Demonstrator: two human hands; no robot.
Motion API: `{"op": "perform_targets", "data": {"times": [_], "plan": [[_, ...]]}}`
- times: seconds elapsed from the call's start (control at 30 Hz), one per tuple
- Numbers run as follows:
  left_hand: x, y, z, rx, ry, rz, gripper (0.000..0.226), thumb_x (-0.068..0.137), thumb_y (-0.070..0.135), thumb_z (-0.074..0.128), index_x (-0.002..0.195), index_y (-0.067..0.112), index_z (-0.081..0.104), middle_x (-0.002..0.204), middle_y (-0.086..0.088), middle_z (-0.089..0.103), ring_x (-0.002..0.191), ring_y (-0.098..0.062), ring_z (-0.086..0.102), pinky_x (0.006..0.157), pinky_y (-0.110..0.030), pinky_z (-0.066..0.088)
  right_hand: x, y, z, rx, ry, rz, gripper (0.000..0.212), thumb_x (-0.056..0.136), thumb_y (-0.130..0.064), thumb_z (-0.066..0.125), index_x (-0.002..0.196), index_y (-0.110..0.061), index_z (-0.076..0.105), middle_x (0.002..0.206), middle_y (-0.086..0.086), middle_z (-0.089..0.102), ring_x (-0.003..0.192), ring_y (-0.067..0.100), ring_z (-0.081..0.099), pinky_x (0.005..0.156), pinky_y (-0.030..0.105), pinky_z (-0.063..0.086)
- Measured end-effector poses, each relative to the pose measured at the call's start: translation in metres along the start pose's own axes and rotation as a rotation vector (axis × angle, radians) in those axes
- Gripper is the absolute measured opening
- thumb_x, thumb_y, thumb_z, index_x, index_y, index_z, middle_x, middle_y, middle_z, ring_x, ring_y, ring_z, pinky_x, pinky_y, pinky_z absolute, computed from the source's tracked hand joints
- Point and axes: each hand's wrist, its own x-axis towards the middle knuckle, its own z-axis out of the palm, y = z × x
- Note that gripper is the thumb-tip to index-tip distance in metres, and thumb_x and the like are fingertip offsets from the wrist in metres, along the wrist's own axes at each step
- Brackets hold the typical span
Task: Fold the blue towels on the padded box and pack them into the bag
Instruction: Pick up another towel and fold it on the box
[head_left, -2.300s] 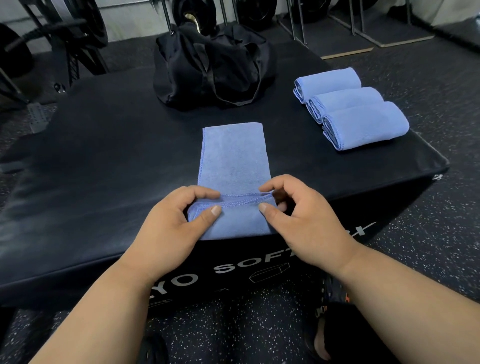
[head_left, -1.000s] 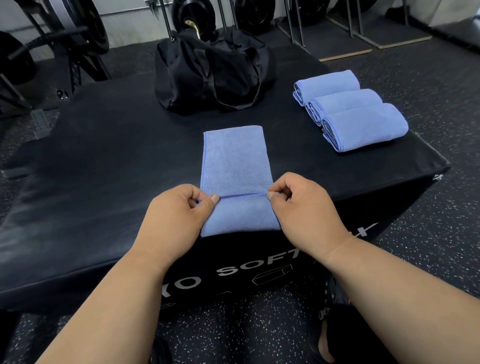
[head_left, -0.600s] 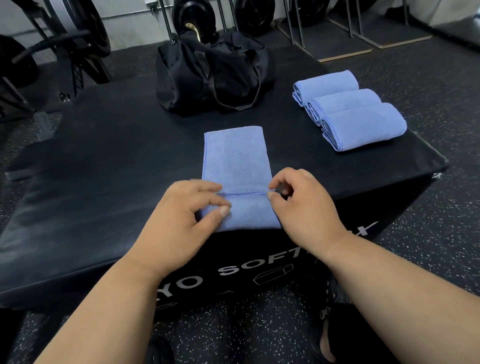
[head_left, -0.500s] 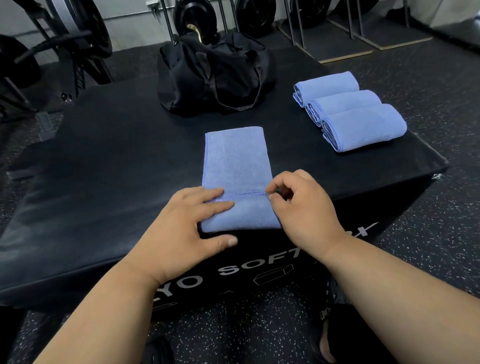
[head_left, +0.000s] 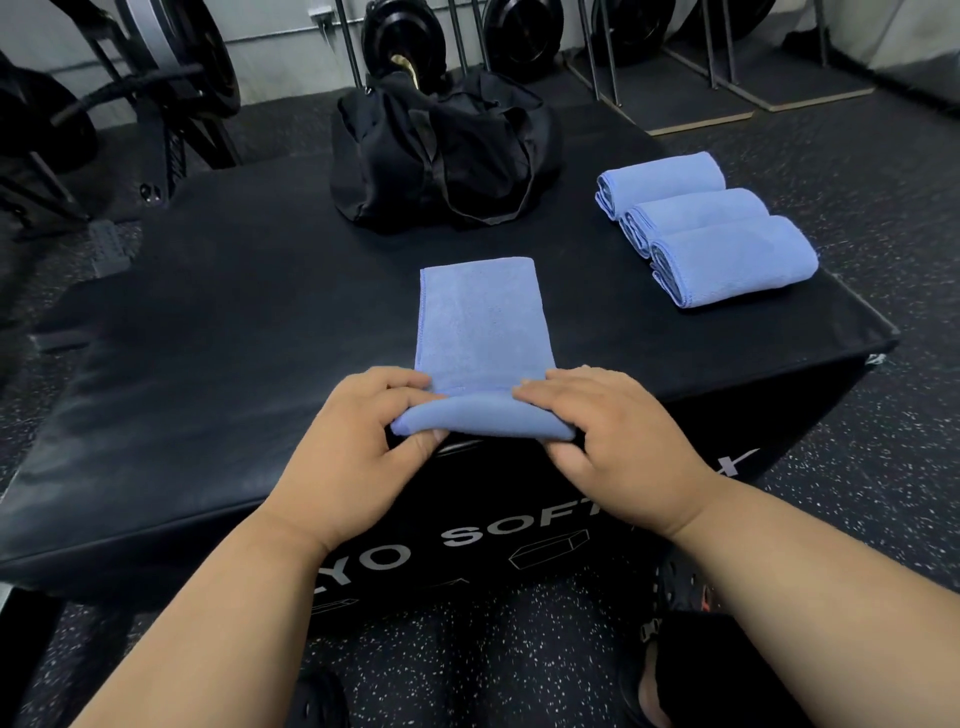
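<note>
Fingers of both hands curl round the near fold of the towel (head_left: 480, 332), thumbs under it.

Left hand (head_left: 358, 441) and right hand (head_left: 613, 431) pinch its two ends at the box's (head_left: 208, 338) front edge; three folded towels (head_left: 727, 260) lie far right, near the bag (head_left: 447, 150). If one side advances faster, I judge the roll would skew, or slack cloth would slide off the edge.

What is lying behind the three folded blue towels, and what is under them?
Behind the three folded towels only dark gym floor shows. Under them is the padded box; the part beneath them is covered.
</note>
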Motion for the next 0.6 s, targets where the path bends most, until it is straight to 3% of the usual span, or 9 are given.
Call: {"op": "perform_targets", "data": {"times": [0.07, 0.17, 0.23, 0.37, 0.5, 0.6], "plan": [[-0.001, 0.006, -0.005, -0.072, 0.031, -0.048, 0.005, 0.094, 0.036, 0.074, 0.094, 0.04, 0.077, 0.112, 0.022, 0.067, 0.116, -0.005, 0.059, 0.096, -0.023, 0.044, -0.001, -0.005, -0.007, 0.153, 0.051, 0.124, 0.043, 0.092, -0.02, 0.073, 0.132, -0.034, 0.07, 0.121, -0.019, 0.07, 0.116, 0.003, 0.061, 0.103, 0.028, 0.046], [-0.003, 0.009, -0.009, -0.213, 0.03, -0.141, 0.02, 0.095, 0.039, 0.073, 0.084, 0.022, 0.071, 0.081, 0.001, 0.066, 0.077, -0.013, 0.061, 0.072, -0.029, 0.047, -0.002, -0.009, -0.012, 0.42, 0.104, 0.299, 0.041, 0.094, -0.026, 0.076, 0.131, -0.04, 0.068, 0.118, -0.016, 0.072, 0.115, 0.002, 0.063, 0.102, 0.021, 0.048], [-0.003, 0.012, -0.01, -0.283, 0.05, -0.183, 0.02, 0.096, 0.038, 0.073, 0.09, 0.02, 0.073, 0.082, -0.01, 0.065, 0.076, -0.026, 0.06, 0.069, -0.03, 0.048, 0.0, -0.01, -0.015, 0.538, 0.108, 0.347, 0.041, 0.096, -0.028, 0.075, 0.133, -0.042, 0.067, 0.117, -0.005, 0.074, 0.11, 0.011, 0.067, 0.101, 0.025, 0.051], [0.0, 0.016, -0.005, -0.329, 0.083, -0.269, 0.018, 0.098, 0.04, 0.071, 0.115, 0.041, 0.07, 0.082, -0.007, 0.067, 0.077, -0.019, 0.064, 0.076, -0.027, 0.051, 0.006, -0.013, -0.014, 0.572, 0.075, 0.418, 0.038, 0.1, -0.03, 0.069, 0.137, -0.039, 0.066, 0.111, 0.002, 0.073, 0.101, 0.015, 0.066, 0.094, 0.018, 0.05], [0.004, 0.013, 0.001, -0.319, 0.124, -0.327, 0.01, 0.099, 0.042, 0.069, 0.109, 0.04, 0.071, 0.076, 0.0, 0.069, 0.074, -0.012, 0.065, 0.076, -0.029, 0.05, 0.012, -0.014, -0.006, 0.576, 0.126, 0.482, 0.042, 0.099, -0.031, 0.071, 0.135, -0.049, 0.059, 0.084, -0.006, 0.059, 0.071, 0.007, 0.054, 0.08, 0.022, 0.05], [0.008, 0.014, 0.005, -0.275, 0.176, -0.36, 0.009, 0.099, 0.042, 0.07, 0.106, 0.037, 0.071, 0.066, 0.006, 0.065, 0.065, -0.005, 0.06, 0.071, -0.026, 0.045, 0.017, -0.01, -0.002, 0.508, 0.163, 0.509, 0.04, 0.098, -0.035, 0.071, 0.131, -0.052, 0.058, 0.077, -0.01, 0.058, 0.068, 0.005, 0.055, 0.077, 0.026, 0.049]]}}
